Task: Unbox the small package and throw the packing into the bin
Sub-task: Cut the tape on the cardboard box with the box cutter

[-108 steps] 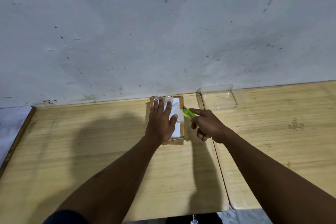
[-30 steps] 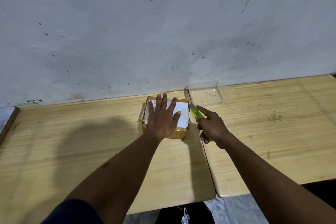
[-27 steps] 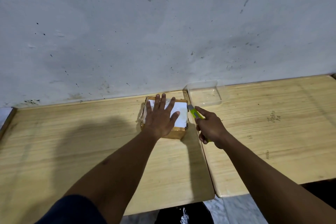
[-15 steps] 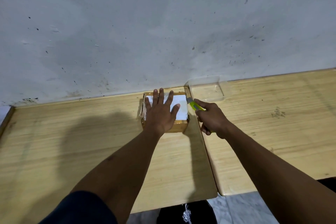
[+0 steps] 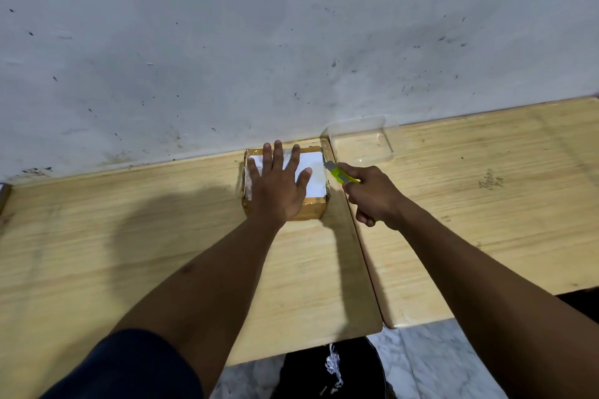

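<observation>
A small brown cardboard package [image 5: 313,210] with a white label and clear tape lies flat on the wooden table [image 5: 129,253], close to the wall. My left hand [image 5: 278,186] presses flat on its top, fingers spread. My right hand [image 5: 371,196] grips a yellow-green utility knife [image 5: 338,173], whose tip touches the package's right upper edge. A black bin [image 5: 334,369] with bits of scrap inside stands on the floor below the table's front edge.
A clear plastic tray [image 5: 359,139] sits against the wall just right of the package. A second wooden table [image 5: 486,204] adjoins on the right. The grey wall [image 5: 291,42] rises straight behind. Marble floor [image 5: 447,359] shows below.
The package now lies turned with its wide side up, compared with the oldest frame. Over the last second the knife tip slid along the right edge toward the far corner; my left hand stayed pressed.
</observation>
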The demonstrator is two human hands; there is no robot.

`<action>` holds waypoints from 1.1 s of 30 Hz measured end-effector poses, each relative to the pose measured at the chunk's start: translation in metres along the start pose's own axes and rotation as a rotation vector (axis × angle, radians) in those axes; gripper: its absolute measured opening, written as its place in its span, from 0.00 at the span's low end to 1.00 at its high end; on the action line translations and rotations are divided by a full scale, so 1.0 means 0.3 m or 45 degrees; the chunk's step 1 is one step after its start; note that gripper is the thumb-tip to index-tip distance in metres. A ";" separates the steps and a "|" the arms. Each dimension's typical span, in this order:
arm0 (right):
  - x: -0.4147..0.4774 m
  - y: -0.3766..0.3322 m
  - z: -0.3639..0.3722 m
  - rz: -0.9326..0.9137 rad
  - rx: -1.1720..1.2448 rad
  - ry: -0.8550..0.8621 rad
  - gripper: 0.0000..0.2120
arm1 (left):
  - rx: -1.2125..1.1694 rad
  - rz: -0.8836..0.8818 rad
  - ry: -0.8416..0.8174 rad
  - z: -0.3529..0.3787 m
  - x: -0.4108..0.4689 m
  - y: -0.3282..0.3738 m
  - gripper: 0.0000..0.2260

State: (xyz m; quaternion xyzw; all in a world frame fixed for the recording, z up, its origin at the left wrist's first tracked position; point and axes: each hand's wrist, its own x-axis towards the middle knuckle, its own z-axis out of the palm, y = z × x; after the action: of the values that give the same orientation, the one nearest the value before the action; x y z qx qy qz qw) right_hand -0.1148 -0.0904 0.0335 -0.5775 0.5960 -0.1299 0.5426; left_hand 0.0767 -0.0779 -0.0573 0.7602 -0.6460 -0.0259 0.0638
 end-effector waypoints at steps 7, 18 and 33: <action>-0.022 0.000 -0.012 -0.015 -0.070 -0.053 0.27 | -0.010 -0.011 -0.032 -0.007 0.000 0.003 0.27; -0.076 0.016 -0.002 -0.004 -0.108 -0.059 0.28 | -0.064 -0.029 -0.086 -0.012 0.002 0.006 0.27; -0.121 0.061 0.045 0.022 -0.099 -0.075 0.28 | -0.082 -0.004 -0.138 -0.037 0.003 0.005 0.24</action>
State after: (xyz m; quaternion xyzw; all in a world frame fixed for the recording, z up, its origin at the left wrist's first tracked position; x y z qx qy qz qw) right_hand -0.1232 -0.0485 0.0320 -0.5966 0.5893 -0.0848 0.5381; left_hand 0.0766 -0.0783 -0.0461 0.7563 -0.6461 -0.0881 0.0530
